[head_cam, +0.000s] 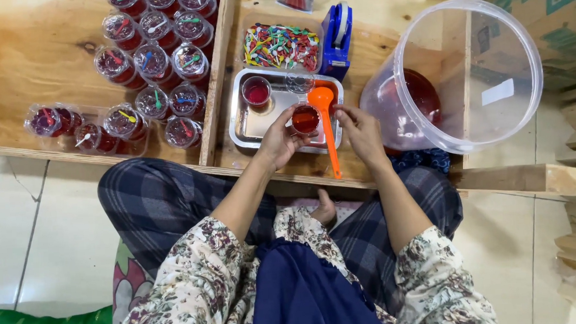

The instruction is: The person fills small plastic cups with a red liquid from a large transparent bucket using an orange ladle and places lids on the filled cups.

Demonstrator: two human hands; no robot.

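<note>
A small clear cup (pixel 305 119) filled with red liquid sits over the near part of a steel tray (pixel 248 128), held in the left hand (pixel 279 140), whose fingers curl round the cup's left side with the thumb near its rim. The right hand (pixel 362 134) is just to the right of the cup, fingers bent loosely and pointing toward it; whether they touch the cup or the spoon I cannot tell. An orange measuring spoon (pixel 326 125) lies between the two hands, its bowl in the tray just behind the cup and its long handle slanting out over the tray's near edge. In the tray's far left corner stands another small cup (pixel 256 91) of red liquid, and an empty clear cup (pixel 299 82) stands near the far edge. Behind the tray lies a heap of small coloured plastic spoons (pixel 281 47), with a blue tape dispenser (pixel 336 40) just beside it. To the right a large clear tub (pixel 465 76) leans on its side with red liquid pooled low in it. On the left, across a wooden divider (pixel 216 74), lidded cups (pixel 157 64) of red liquid stand in rows, each with a little spoon under its lid
</note>
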